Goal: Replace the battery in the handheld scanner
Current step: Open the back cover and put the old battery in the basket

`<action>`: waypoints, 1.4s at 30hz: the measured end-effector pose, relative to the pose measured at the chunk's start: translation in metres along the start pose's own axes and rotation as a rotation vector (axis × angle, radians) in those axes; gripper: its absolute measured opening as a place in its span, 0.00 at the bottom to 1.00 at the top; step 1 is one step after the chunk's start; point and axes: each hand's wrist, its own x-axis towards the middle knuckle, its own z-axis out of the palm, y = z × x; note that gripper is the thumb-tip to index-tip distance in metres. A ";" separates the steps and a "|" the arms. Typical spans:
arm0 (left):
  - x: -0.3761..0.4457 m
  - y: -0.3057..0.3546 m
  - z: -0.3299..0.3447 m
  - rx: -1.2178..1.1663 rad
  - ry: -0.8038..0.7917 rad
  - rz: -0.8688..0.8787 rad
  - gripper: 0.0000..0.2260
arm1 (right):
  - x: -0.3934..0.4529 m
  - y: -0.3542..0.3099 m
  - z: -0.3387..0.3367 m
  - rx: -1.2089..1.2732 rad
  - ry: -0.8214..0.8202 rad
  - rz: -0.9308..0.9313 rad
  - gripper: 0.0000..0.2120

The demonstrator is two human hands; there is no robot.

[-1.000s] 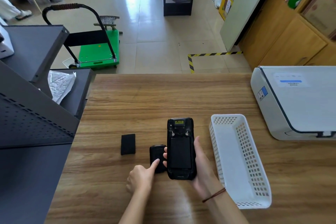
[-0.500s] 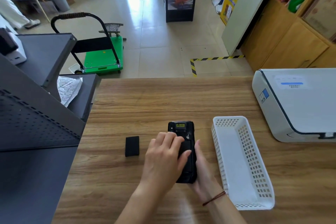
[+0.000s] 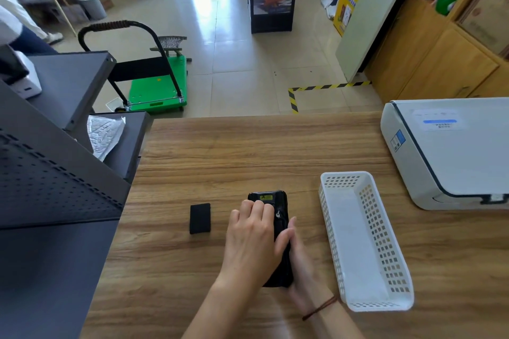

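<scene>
A wooden table (image 3: 248, 151) fills the lower part of the view, with a tiled shop floor beyond its far edge. The white perforated basket (image 3: 366, 239) on the table serves as the landmark. Just left of the basket lies the black handheld scanner (image 3: 281, 217), back side up, its long axis running away from the person; a yellow label shows at its far end and a small screw-like fitting sits near its right edge.

The right hand (image 3: 301, 264) cups the scanner from the side nearest the basket, fingers curled under and along its right edge, the thumb lying against the casing; a thin brown band circles that wrist. The left hand (image 3: 252, 237) lies palm down over the scanner's back, fingers close together and pressed flat on the upper half, fingertips reaching almost to the yellow label, thumb touching the right hand's thumb. Whatever is beneath the palm is hidden, so the cover or the battery bay cannot be made out.

Further left of the basket, beyond the scanner and apart from both hands, a small black rectangular battery (image 3: 200, 218) lies flat on the wood. To the right of the basket and behind it stands a white printer (image 3: 446, 151). Far left of the basket, a dark grey metal shelf unit (image 3: 55, 173) borders the table, and beyond the table's far edge a green platform trolley (image 3: 154, 91) rests on the floor.
</scene>
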 end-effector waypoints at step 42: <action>-0.002 -0.020 -0.040 -0.214 -0.237 0.198 0.31 | -0.008 -0.037 0.005 0.089 -0.130 -0.003 0.29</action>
